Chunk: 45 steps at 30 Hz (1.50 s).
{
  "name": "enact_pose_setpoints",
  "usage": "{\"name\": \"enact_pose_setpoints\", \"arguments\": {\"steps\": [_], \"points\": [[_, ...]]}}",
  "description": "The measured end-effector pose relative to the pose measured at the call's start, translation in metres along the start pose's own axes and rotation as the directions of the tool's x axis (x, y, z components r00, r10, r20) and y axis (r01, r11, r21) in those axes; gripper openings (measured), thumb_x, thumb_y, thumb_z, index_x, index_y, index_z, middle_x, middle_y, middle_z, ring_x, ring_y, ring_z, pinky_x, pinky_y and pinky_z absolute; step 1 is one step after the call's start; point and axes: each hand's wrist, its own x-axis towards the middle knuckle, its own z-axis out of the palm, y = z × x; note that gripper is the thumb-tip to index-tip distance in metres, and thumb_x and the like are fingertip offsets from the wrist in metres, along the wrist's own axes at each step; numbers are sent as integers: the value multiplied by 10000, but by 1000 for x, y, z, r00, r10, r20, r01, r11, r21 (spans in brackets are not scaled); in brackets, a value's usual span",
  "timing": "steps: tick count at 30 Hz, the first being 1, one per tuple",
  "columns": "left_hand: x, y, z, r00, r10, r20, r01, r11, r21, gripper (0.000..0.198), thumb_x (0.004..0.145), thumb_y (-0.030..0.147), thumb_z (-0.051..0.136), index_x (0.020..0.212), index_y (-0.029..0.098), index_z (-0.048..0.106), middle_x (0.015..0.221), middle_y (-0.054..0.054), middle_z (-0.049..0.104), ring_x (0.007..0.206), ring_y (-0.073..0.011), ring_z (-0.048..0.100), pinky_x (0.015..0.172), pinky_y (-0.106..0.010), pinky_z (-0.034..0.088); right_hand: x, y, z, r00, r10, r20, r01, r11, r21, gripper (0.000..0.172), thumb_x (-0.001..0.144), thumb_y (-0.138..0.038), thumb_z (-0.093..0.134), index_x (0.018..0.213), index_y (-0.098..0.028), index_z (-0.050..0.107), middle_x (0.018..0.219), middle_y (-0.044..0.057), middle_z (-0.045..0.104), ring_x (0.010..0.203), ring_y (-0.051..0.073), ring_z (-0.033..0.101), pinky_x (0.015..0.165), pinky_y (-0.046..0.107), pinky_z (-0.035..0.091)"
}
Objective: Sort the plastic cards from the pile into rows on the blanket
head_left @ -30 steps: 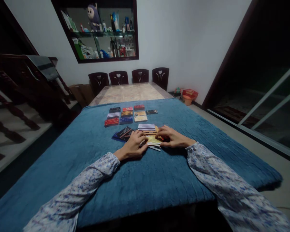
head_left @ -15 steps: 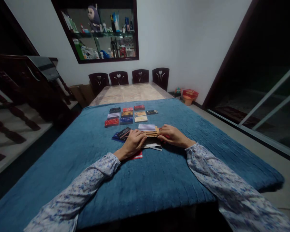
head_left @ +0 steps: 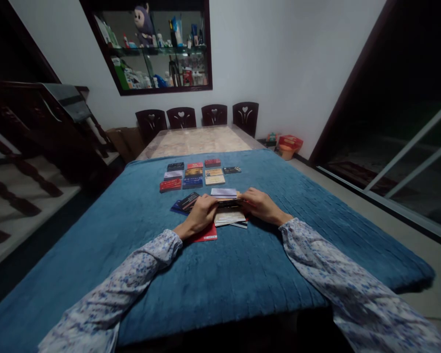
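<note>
My left hand (head_left: 201, 214) and my right hand (head_left: 259, 205) are both closed on the two ends of a small stack of cards (head_left: 228, 201), held just above the blue blanket (head_left: 220, 274). Under and near the hands lies a loose pile of cards (head_left: 230, 218), pale on top, with a red card (head_left: 208, 234) by my left wrist and dark cards (head_left: 185, 202) to the left. Farther away, several cards lie in neat rows (head_left: 196, 175) on the blanket.
Beyond the blanket stands a marble-topped table (head_left: 194, 139) with dark chairs (head_left: 213, 115) behind it. A wall shelf (head_left: 154, 46) holds bottles and a plush toy. A red basket (head_left: 289, 144) sits on the floor at right; wooden stairs rise at left.
Both hands have moved away from me and lifted a stack off the pile. The yellowish top card is gone from view, and a red card and a pale card now show.
</note>
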Motion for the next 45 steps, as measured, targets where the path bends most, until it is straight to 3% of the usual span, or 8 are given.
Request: {"name": "enact_pose_setpoints", "arguments": {"steps": [9,21,26,34,45], "points": [[0,-4,1,998,-27,-61,24,999,-39,164,927,109,532,919,181,679,840,-42,670,811,-185,602,765,-318,509,1,1,6,991,120,-57,-121,992,-16,234,1012,-354,529,1006,-192,698,863,75,646,760,182,596,699,279,459],[0,-11,5,989,-105,-104,102,994,-41,127,890,101,565,936,170,661,885,-47,687,814,-185,629,786,-310,510,3,3,18,972,109,-206,-97,993,67,127,970,-269,563,1061,-222,638,920,77,708,837,213,674,753,314,529],[1,-8,3,982,-155,-110,141,983,-121,148,872,102,544,970,173,629,892,-38,698,795,-175,639,788,-304,517,4,3,24,966,87,-245,-80,996,39,229,968,-232,546,1189,-230,606,901,59,705,833,212,671,769,325,535],[0,-4,2,973,-187,-138,158,968,-195,340,860,95,548,1188,187,558,817,14,680,734,-153,649,786,-283,522,7,-1,21,971,9,-238,-6,1000,13,261,971,-195,535,1221,-215,607,887,68,685,841,220,649,774,342,529],[1,-3,-1,969,-191,-155,160,968,-192,331,864,106,555,1183,194,563,810,19,675,725,-149,648,782,-282,526,8,-4,16,983,-66,-171,60,997,-41,592,885,-169,616,1460,-163,476,1010,126,716,956,286,611,796,431,538]]}}
